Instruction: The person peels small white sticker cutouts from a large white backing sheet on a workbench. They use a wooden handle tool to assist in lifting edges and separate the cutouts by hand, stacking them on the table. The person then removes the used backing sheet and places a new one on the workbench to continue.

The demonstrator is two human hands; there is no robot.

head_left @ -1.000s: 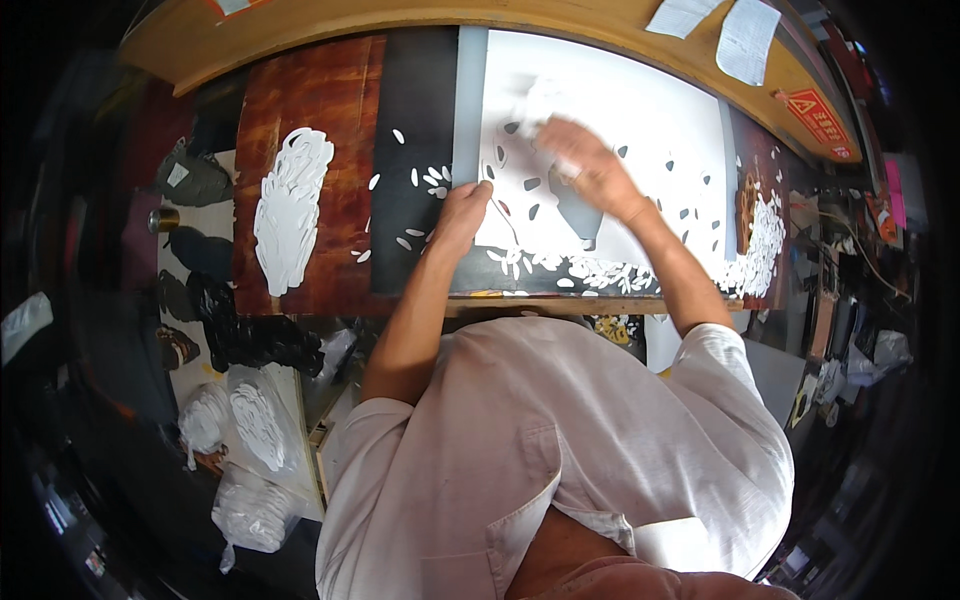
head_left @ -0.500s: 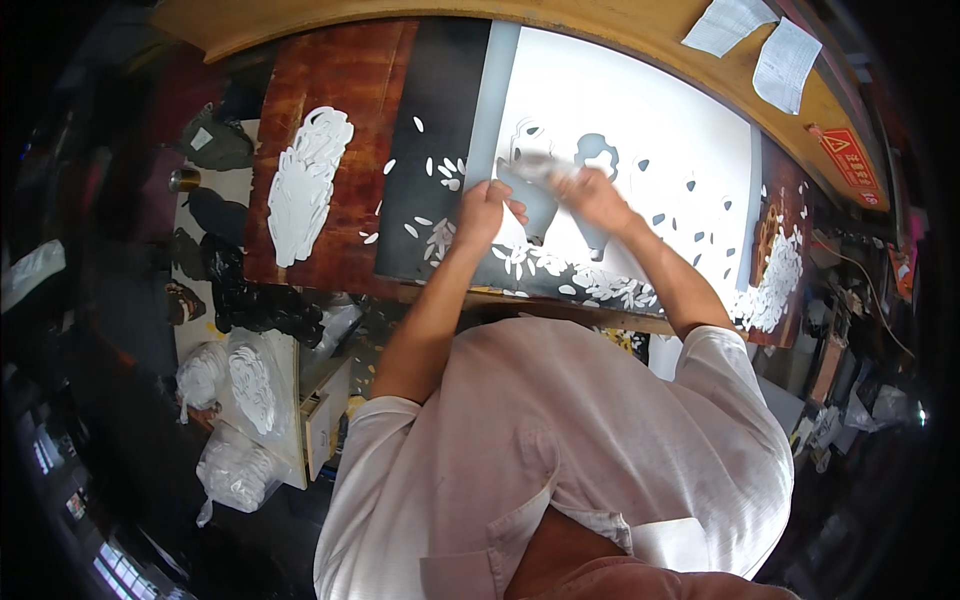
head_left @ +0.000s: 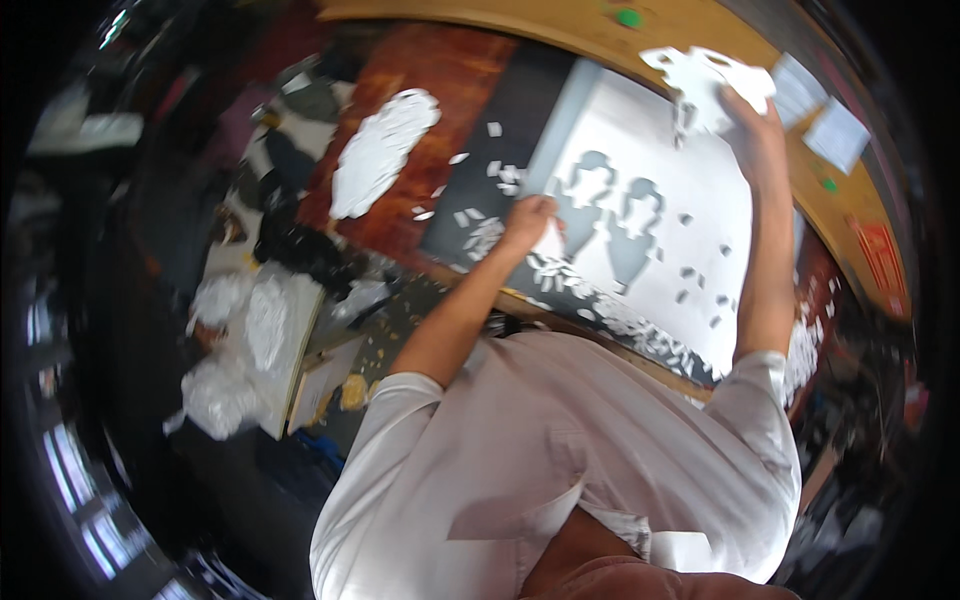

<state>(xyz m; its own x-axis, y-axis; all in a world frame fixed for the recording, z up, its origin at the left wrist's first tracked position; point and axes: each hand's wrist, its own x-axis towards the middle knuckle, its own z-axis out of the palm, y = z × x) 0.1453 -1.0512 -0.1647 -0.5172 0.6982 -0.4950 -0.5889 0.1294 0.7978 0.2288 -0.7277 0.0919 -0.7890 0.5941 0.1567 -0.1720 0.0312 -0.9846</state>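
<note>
My right hand [head_left: 752, 125] is raised at the far right of the sheet, its fingers closed on a bunch of white cut-out scraps [head_left: 705, 85] with irregular, holed outlines. My left hand [head_left: 532, 218] is low at the sheet's left edge, fingers pinched on a white flat piece [head_left: 551, 241] that partly shows beside it. Between the hands lies a large white sheet [head_left: 690, 180] with shoe-part-shaped openings. Through two of them, a grey surface [head_left: 628, 258] shows. The picture is blurred by motion.
A stack of white cut pieces [head_left: 385, 150] lies on the reddish-brown board at left. Small white bits [head_left: 600, 300] are strewn along the near edge and heaped at right [head_left: 803, 350]. A yellow machine beam [head_left: 560, 32] spans the far side. Plastic-wrapped bundles [head_left: 220, 395] sit at lower left.
My right hand has moved from the sheet's middle to the far right, lifting white scraps. My left hand stays near the sheet's left edge. The whole view has turned and shifted.
</note>
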